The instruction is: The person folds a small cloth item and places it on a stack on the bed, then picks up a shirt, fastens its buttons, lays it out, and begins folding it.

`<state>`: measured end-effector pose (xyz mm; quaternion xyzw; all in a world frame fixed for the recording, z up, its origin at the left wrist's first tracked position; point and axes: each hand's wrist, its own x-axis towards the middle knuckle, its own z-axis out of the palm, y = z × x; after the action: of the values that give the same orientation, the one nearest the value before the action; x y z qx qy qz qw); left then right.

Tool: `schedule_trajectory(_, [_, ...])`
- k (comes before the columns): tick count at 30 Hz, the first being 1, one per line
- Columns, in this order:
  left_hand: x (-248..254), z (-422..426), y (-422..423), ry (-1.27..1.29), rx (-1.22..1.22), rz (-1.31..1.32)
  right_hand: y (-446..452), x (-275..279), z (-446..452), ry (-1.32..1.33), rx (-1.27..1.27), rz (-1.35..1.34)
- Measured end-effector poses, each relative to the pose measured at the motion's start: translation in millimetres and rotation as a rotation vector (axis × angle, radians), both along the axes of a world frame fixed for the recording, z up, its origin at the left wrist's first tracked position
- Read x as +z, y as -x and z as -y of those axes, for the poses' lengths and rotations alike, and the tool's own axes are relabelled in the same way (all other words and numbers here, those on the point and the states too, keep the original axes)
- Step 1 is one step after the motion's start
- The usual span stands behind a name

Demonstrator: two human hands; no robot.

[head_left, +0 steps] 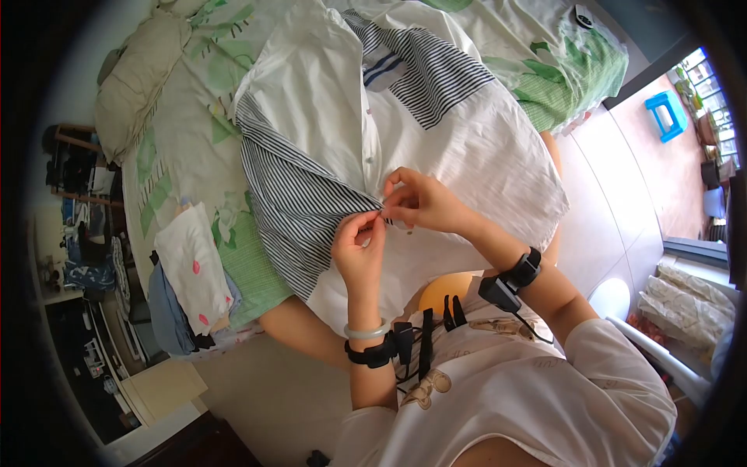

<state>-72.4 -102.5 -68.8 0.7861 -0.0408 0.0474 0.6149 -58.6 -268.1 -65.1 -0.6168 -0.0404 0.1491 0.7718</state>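
Note:
A white button-up shirt with black-and-white striped panels lies spread over the bed edge and my lap. Its front placket, with small buttons, runs down toward my hands. My left hand is closed, thumb and fingertips pinching the striped front edge of the shirt. Close beside it, my right hand is closed in a pinch at the same spot on the placket, its fingertips nearly touching the left ones. Whatever button lies between the fingertips is hidden. A small button shows just below my right hand.
The shirt lies on a bed with a green-and-white leafy sheet. Folded clothes rest at its left edge, near cluttered shelves. A remote lies at the far right corner. A blue stool stands beyond the tiled floor.

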Motion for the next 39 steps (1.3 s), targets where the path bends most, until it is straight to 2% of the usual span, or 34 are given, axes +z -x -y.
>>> schedule_trajectory(12, [13.4,-1.5,-5.0,-0.281,-0.039,0.016,5.5,3.6,-2.9,0.228,-0.029,0.184])
schedule_trajectory(15, [6.4,-5.9,-7.4,-0.21,-0.039,-0.084,6.7,-0.6,-5.0,0.315,-0.097,0.288])
schedule_trajectory(23, [4.7,-6.6,-7.0,-0.258,-0.029,0.0,7.4,-6.8,-5.2,0.362,-0.078,0.419])
schedule_trajectory(25, [11.6,-0.8,-6.5,-0.288,-0.002,0.057,7.1,-3.5,-4.9,0.312,-0.067,0.349])
schedule_trajectory(28, [15.0,0.8,-3.0,-0.173,0.004,0.073,6.0,-5.8,-5.9,0.209,-0.073,0.265])
schedule_trajectory(30, [17.2,0.5,-2.3,-0.329,-0.048,0.213,4.7,-6.7,-7.0,0.158,-0.086,0.258])
schedule_trajectory(35, [26.0,1.9,-3.2,-0.323,-0.098,0.138,4.5,-6.0,-5.8,0.109,-0.088,0.171])
schedule_trajectory(39, [28.0,-2.8,-11.0,-0.321,-0.163,0.062,2.9,-13.4,-7.4,0.134,-0.139,0.222])
